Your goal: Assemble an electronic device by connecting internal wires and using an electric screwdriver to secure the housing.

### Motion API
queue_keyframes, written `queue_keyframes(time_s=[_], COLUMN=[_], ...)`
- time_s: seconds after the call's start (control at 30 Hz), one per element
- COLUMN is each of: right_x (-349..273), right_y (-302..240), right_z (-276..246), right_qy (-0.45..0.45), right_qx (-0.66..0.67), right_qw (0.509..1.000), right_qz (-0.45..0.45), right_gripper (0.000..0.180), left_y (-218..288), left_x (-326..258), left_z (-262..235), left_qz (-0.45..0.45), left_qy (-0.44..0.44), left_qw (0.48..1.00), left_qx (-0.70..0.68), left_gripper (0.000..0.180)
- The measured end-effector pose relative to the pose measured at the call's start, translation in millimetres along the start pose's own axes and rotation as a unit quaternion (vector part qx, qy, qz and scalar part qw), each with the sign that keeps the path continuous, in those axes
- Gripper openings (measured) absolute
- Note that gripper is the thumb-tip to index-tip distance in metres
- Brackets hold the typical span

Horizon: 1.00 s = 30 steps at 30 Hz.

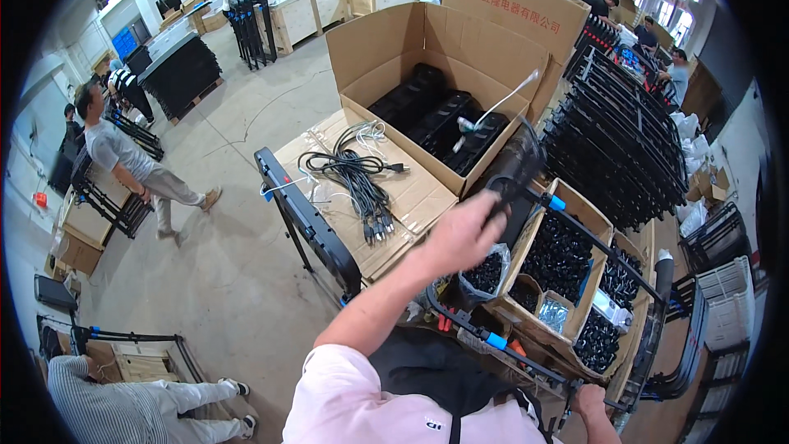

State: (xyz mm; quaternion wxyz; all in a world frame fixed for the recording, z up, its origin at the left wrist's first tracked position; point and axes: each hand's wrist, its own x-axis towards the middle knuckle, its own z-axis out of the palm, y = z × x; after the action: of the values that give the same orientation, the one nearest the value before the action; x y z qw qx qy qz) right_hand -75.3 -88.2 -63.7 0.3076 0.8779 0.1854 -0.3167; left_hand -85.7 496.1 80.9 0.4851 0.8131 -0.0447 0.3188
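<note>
Stretched out in front of me, my left hand [470,237] is closed round a dark, motion-blurred black piece [519,171] whose kind I cannot make out. It is beside the upper end of a black tubular frame [604,245] with blue sleeves. At the lower right my right hand [588,401] grips a bar of that frame. Left of my left hand, a bundle of black power cables [362,185] lies on a cardboard sheet [419,197]. Behind it, an open cardboard box [374,119] holds several long black parts [448,115] and a white cord [511,92].
Below the frame, a wooden bin [503,312] with compartments holds small black parts and bagged screws. A black panel on legs [308,222] edges the cardboard's left side. Stacked black frames [616,140] stand at right. A person [131,152] walks at left; another [123,403] bends at lower left.
</note>
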Motion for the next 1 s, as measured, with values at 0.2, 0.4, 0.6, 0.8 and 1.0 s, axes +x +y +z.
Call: queue_keyframes(time_s=[0.2, 0.4, 0.6, 0.8, 1.0], right_x=[-5, -10, -2, 12, 32], right_y=[3, 1, -8, -7, -23], right_z=[8, 2, -6, 8, -92], right_qy=[-0.058, -0.030, 0.127, 0.125, 0.094], right_qx=[-0.034, 0.002, 0.154, 0.142, -0.018], right_qw=[0.998, 0.999, 0.980, 0.982, 0.995], right_qz=[0.016, 0.013, -0.011, 0.002, -0.035], right_gripper=[0.029, 0.038, 0.043, 0.050, 0.052], left_y=[-11, -26, -50, -73, -60], left_x=[-90, -167, -202, -221, -227], left_z=[64, 110, 125, 137, 113], left_qz=[-0.177, -0.296, -0.242, -0.099, -0.123], left_qy=[-0.083, -0.157, -0.188, -0.127, -0.096], left_qw=[0.963, 0.890, 0.950, 0.987, 0.986], left_qx=[-0.186, -0.308, -0.061, -0.002, -0.055], left_gripper=[0.021, 0.026, 0.034, 0.025, 0.025])
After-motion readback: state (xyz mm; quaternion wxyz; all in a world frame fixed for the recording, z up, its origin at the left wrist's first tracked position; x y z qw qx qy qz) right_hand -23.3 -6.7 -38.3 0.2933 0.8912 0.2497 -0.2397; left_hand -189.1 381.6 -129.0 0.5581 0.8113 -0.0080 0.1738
